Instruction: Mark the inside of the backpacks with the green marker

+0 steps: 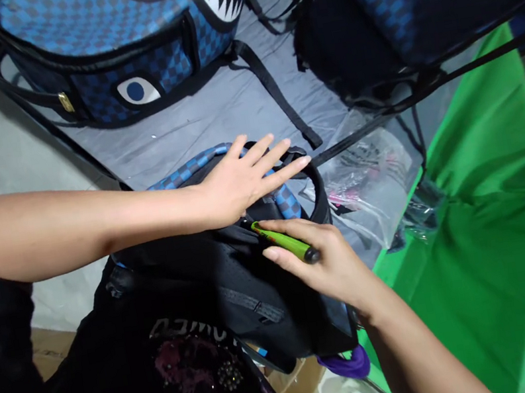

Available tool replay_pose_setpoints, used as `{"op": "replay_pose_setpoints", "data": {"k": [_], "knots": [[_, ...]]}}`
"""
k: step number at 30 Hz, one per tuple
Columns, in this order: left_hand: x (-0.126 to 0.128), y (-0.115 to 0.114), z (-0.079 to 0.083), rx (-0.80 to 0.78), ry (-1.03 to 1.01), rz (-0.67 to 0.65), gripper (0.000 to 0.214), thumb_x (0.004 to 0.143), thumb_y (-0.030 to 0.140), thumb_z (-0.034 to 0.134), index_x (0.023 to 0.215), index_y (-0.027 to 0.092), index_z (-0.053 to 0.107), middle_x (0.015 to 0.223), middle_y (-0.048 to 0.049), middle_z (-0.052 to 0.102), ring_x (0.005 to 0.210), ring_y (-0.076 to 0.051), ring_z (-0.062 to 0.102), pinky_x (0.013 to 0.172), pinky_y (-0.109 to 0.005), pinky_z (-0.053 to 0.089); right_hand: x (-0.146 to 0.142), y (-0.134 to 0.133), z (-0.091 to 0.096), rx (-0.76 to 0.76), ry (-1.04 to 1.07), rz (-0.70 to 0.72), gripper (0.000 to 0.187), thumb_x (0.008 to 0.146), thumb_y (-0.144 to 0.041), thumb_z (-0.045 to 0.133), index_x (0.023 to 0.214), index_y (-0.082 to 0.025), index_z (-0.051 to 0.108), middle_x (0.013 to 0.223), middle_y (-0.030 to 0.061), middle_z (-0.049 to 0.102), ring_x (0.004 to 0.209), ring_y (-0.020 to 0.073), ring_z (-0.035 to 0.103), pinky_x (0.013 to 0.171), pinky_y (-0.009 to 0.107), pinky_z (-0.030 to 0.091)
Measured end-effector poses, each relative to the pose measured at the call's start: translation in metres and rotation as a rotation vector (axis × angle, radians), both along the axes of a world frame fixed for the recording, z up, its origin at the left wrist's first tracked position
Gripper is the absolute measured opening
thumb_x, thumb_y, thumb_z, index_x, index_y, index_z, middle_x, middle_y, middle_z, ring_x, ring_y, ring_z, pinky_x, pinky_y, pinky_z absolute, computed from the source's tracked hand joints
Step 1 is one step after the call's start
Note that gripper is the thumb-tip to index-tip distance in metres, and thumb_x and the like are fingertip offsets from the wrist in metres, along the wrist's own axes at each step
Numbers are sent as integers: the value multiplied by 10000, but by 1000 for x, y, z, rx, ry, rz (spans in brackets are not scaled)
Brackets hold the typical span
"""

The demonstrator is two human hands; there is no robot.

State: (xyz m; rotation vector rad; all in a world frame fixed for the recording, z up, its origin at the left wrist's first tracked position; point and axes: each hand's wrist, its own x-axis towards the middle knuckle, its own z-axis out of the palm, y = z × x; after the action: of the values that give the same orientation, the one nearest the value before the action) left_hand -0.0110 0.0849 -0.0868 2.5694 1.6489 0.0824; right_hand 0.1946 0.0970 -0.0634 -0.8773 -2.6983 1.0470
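Note:
A black backpack with blue checkered trim lies in front of me, against my dark clothing. My left hand is open, fingers spread, resting palm down across the upper part of the backpack by its handle loop. Below it, my right hand is closed around a green-handled tool with a black end cap. The tool's far end points at the bag near my left wrist; its working tip is too hidden to make out.
A blue checkered backpack with a shark-mouth print lies at the top left, and another dark checkered backpack at the top right. Clear plastic bags sit right of my hands. Green fabric hangs along the right edge of the grey surface.

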Motion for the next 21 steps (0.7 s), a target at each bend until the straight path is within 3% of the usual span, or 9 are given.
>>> {"op": "replay_pose_setpoints", "data": {"k": [5, 10, 14, 21], "knots": [[-5, 1, 3, -42, -8, 74, 998, 803, 202, 677, 1615, 174, 97, 1678, -205, 125, 1510, -447, 203, 1135, -650, 235, -6, -1, -1, 35, -52, -12, 274, 950, -293, 568, 1154, -196, 723, 1098, 75, 767, 954, 232, 730, 842, 376, 593], [-15, 3, -6, 17, -77, 89, 1051, 792, 403, 705, 1613, 225, 73, 1679, -167, 96, 1475, -529, 140, 1095, -689, 220, -4, -2, -3, 54, -5, -6, 280, 955, -279, 570, 1185, -186, 700, 1085, 87, 762, 928, 218, 726, 848, 365, 597], [-15, 6, -10, -17, -83, 106, 1020, 798, 424, 695, 1611, 230, 111, 1674, -148, 134, 1422, -512, 232, 1073, -645, 277, -10, 1, -6, 57, -14, 13, 310, 954, -289, 576, 1222, -164, 670, 1096, 106, 747, 937, 229, 719, 870, 381, 590], [-12, 9, 12, -169, 0, 111, 964, 823, 391, 652, 1617, 217, 133, 1687, -140, 126, 1380, -455, 330, 1071, -603, 322, -16, 6, -2, 66, -9, 77, 283, 951, -251, 586, 1215, -180, 660, 1121, 97, 746, 972, 234, 723, 877, 389, 590]]}}
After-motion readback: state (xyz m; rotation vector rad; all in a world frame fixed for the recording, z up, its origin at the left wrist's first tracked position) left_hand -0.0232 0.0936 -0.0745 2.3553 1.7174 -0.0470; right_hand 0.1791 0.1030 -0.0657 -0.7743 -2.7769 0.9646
